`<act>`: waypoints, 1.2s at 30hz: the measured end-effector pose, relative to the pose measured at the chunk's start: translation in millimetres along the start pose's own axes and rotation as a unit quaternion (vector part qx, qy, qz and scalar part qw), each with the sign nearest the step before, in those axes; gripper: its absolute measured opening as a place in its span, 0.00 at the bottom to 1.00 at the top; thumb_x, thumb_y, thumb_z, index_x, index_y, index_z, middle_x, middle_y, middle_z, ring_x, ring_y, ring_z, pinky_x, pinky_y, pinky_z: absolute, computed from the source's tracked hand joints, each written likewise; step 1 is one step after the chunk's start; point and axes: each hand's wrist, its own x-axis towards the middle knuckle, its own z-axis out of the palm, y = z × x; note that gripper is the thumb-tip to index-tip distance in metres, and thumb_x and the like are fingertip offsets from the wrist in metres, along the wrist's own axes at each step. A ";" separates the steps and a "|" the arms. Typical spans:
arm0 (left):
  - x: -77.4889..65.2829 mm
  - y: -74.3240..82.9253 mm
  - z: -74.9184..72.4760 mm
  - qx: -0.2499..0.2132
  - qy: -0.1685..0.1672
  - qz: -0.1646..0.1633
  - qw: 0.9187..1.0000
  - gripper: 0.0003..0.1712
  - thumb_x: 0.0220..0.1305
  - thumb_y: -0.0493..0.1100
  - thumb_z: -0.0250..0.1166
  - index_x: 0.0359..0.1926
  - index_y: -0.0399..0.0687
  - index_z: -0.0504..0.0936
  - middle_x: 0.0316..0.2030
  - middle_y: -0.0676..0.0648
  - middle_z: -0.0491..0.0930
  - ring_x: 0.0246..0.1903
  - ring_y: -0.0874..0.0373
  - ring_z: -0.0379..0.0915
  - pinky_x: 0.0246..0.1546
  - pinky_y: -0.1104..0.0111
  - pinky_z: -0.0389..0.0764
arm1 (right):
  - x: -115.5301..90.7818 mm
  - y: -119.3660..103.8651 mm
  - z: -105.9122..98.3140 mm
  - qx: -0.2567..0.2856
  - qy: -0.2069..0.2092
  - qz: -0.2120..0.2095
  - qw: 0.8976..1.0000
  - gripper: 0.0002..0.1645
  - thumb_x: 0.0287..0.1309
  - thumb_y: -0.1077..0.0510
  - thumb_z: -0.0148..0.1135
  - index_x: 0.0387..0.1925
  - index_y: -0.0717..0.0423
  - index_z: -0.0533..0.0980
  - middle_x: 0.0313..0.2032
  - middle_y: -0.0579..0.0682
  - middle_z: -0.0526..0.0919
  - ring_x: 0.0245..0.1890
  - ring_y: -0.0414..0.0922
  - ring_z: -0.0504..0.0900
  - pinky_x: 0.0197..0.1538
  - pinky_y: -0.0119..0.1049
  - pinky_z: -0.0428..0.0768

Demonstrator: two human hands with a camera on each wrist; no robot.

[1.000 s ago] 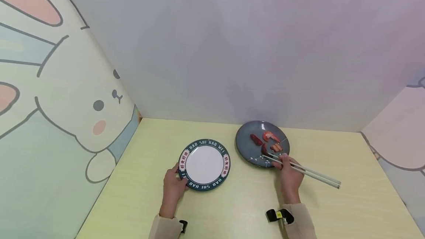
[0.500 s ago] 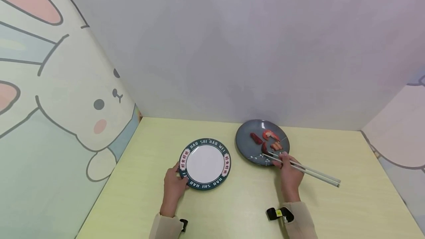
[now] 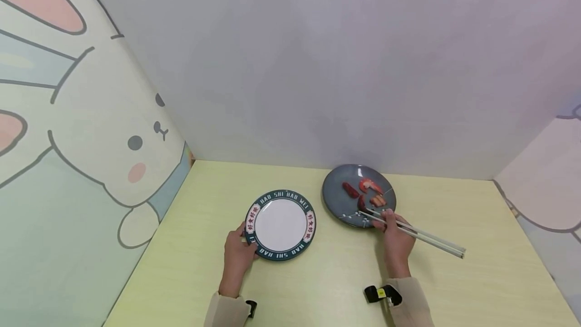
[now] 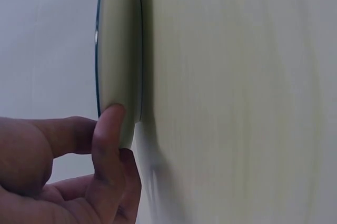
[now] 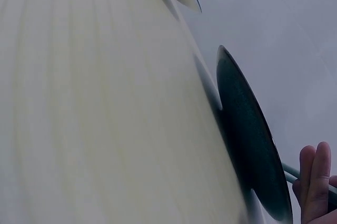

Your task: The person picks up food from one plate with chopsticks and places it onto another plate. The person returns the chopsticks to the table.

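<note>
My left hand (image 3: 239, 254) pinches the lower left rim of a white plate (image 3: 280, 224) with a dark green lettered border. In the left wrist view the thumb lies over the rim and fingers (image 4: 108, 150) press its underside. My right hand (image 3: 397, 241) holds a pair of pale chopsticks (image 3: 431, 239), their tips over the front of a dark grey-blue plate (image 3: 335, 201). Those tips are right at a dark red piece of food (image 3: 361, 203). Beside it on that plate lie another dark red piece (image 3: 350, 190), a shrimp (image 3: 370, 186) and a brownish striped piece (image 3: 378, 201).
Both plates stand on a pale yellow table (image 3: 313, 286), the dark one close to the grey back wall (image 3: 317, 64). A side wall with a cartoon rabbit (image 3: 100, 130) rises at the left, and another printed wall (image 3: 544, 180) stands at the right.
</note>
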 end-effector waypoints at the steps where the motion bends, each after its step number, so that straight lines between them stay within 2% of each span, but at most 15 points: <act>1: 0.4 -1.0 0.6 -0.002 0.002 -0.001 1.000 0.43 0.59 0.22 0.64 0.75 0.23 0.62 0.52 0.29 0.69 0.37 0.48 0.78 0.25 0.64 0.86 | -0.1 0.1 0.0 -0.003 0.000 0.001 1.000 0.21 0.74 0.61 0.62 0.46 0.84 0.79 0.28 0.46 0.89 0.18 0.35 0.86 0.30 0.25 0.84; 13: 1.8 -3.8 1.0 0.001 0.006 0.009 1.000 0.43 0.58 0.22 0.64 0.75 0.22 0.62 0.51 0.29 0.70 0.36 0.50 0.78 0.24 0.67 0.85 | -1.4 -0.3 -3.5 -0.056 -0.009 -0.004 0.998 0.22 0.76 0.59 0.60 0.49 0.81 0.80 0.26 0.44 0.88 0.20 0.32 0.86 0.31 0.23 0.83; 23: 2.1 -5.0 1.0 0.002 0.006 0.008 1.000 0.43 0.58 0.22 0.64 0.75 0.22 0.62 0.53 0.28 0.70 0.36 0.50 0.77 0.24 0.67 0.85 | -4.6 -8.5 -10.0 -0.029 -0.014 0.007 0.999 0.22 0.77 0.59 0.59 0.52 0.81 0.79 0.30 0.45 0.90 0.22 0.36 0.88 0.35 0.28 0.87; 28: 1.6 -3.5 1.1 -0.003 0.008 0.011 1.000 0.43 0.57 0.21 0.63 0.75 0.21 0.62 0.54 0.27 0.69 0.35 0.50 0.78 0.24 0.66 0.85 | -7.1 -14.4 -12.7 -0.008 -0.011 0.005 1.000 0.23 0.77 0.59 0.59 0.50 0.82 0.78 0.30 0.47 0.90 0.23 0.37 0.89 0.35 0.29 0.87; 36: 0.9 -4.0 2.1 -0.008 0.010 0.019 1.000 0.43 0.57 0.20 0.63 0.75 0.21 0.62 0.55 0.26 0.68 0.34 0.51 0.78 0.22 0.67 0.85 | -12.1 -22.3 -14.4 0.021 -0.007 -0.002 1.000 0.17 0.76 0.62 0.60 0.45 0.78 0.80 0.30 0.49 0.90 0.23 0.37 0.89 0.34 0.30 0.87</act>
